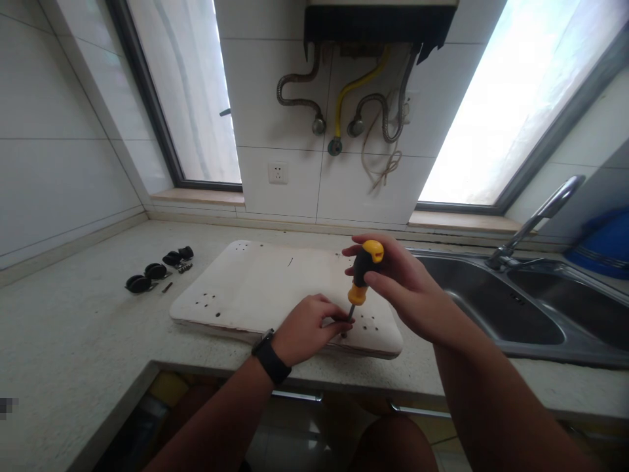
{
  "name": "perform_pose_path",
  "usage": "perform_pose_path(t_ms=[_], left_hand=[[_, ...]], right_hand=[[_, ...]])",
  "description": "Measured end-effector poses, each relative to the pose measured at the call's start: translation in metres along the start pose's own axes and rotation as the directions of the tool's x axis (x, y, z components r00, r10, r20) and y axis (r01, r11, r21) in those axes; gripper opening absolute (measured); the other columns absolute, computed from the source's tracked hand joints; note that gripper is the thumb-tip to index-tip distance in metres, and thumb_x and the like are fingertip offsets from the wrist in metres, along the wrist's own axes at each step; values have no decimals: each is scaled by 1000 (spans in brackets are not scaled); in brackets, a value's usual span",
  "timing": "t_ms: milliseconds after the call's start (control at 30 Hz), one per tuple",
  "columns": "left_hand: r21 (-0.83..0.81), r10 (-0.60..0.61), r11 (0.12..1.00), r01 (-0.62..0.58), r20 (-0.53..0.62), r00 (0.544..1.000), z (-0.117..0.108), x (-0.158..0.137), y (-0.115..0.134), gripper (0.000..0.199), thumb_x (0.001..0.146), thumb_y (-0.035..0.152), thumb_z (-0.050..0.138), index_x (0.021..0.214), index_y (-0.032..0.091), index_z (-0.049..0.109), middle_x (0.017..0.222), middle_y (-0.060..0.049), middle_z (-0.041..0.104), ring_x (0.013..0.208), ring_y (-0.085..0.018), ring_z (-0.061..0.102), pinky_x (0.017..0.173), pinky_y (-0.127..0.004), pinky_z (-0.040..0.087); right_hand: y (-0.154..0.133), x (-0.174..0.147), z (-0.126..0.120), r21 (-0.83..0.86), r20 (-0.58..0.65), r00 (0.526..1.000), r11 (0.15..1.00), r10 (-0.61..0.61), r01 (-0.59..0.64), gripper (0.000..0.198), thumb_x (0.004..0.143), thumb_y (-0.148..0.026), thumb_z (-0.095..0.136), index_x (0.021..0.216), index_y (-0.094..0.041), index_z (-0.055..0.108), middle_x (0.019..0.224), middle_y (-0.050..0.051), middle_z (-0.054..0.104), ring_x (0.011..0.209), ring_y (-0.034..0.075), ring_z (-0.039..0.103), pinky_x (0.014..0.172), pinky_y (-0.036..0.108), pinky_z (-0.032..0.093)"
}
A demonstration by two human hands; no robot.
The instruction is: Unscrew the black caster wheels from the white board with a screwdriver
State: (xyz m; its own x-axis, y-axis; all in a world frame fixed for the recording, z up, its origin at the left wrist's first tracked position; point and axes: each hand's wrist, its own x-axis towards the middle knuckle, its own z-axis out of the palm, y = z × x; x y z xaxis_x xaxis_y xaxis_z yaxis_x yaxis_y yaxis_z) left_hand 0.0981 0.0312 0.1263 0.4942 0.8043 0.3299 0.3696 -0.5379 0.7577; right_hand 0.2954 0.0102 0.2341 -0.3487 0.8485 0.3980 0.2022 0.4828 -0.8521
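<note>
A screwdriver (362, 275) with a black and yellow handle stands nearly upright, its shaft pointing down at the white board (265, 282). My right hand (405, 282) grips the handle between thumb and fingers. Low on the shaft, the thumb and fingers of my left hand (307, 328) are pinched together at the tip; what they pinch is hidden. The board lies flat on the counter, has rounded corners, and shows clusters of small holes near its corners. A black watch is on my left wrist.
Black caster wheels (156, 271) and several small screws (185, 267) lie on the counter (113, 347) left of the board. To the right is a steel double sink (496, 308) with a faucet (535, 223). Hoses (361, 82) hang from a heater on the tiled wall.
</note>
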Motion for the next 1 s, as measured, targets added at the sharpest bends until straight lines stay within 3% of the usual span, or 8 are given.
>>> perform_pose_path(t_ms=[200, 400, 567, 667, 767, 867, 1000], left_hand=[[47, -22, 999, 23, -37, 999, 4, 0, 1, 11, 89, 35, 80, 96, 26, 84, 95, -4, 75, 98, -24, 67, 93, -36, 49], [73, -63, 995, 68, -75, 995, 5, 0, 2, 14, 86, 37, 82, 91, 24, 81, 93, -5, 73, 93, -24, 66, 87, -36, 49], [73, -65, 995, 71, -80, 995, 5, 0, 2, 19, 84, 42, 84, 89, 24, 80, 93, -4, 73, 90, -23, 66, 84, -35, 50], [43, -45, 998, 48, -60, 997, 4, -1, 1, 15, 86, 39, 82, 91, 25, 81, 95, -4, 75, 94, -24, 67, 90, -36, 50], [8, -20, 1000, 20, -22, 1000, 2, -1, 0, 14, 89, 36, 79, 97, 26, 83, 98, -4, 76, 98, -24, 69, 95, -35, 50], [8, 0, 1000, 0, 4, 1000, 1, -1, -1, 15, 90, 34, 77, 101, 26, 84, 100, -3, 78, 100, -24, 70, 95, -35, 50], [24, 44, 999, -45, 39, 998, 0, 0, 1, 18, 94, 33, 73, 106, 24, 83, 101, -5, 79, 99, -24, 70, 95, -35, 50]], right_hand=[[-1, 2, 2, -138, -50, 998, 990, 32, -39, 50, 94, -46, 71, 139, -32, 53, 101, 1, 60, 77, 16, 64, 69, 36, 61], [-2, 3, 4, -48, -87, 996, 999, -22, 18, 49, 92, -38, 75, 134, -29, 52, 113, 6, 69, 102, 23, 70, 88, 43, 62], [-5, 1, 6, 14, -32, 999, 999, -31, 31, 40, 94, -32, 69, 131, -29, 55, 124, 9, 69, 107, 24, 71, 87, 43, 63], [-6, 2, 7, -93, -56, 997, 994, -61, 55, 36, 93, -31, 70, 126, -29, 56, 113, 6, 68, 96, 21, 71, 80, 38, 62], [-7, 4, 9, -263, -122, 987, 962, -103, 68, 28, 89, -36, 76, 107, -27, 57, 92, 0, 61, 77, 16, 62, 67, 32, 56], [-7, 5, 12, -396, -207, 973, 918, -99, 9, 37, 84, -46, 81, 98, -26, 54, 81, -3, 55, 68, 15, 53, 59, 31, 47], [-4, 3, 11, -371, -242, 969, 927, -38, -56, 34, 89, -50, 74, 103, -26, 54, 86, 0, 59, 72, 17, 55, 62, 33, 48]])
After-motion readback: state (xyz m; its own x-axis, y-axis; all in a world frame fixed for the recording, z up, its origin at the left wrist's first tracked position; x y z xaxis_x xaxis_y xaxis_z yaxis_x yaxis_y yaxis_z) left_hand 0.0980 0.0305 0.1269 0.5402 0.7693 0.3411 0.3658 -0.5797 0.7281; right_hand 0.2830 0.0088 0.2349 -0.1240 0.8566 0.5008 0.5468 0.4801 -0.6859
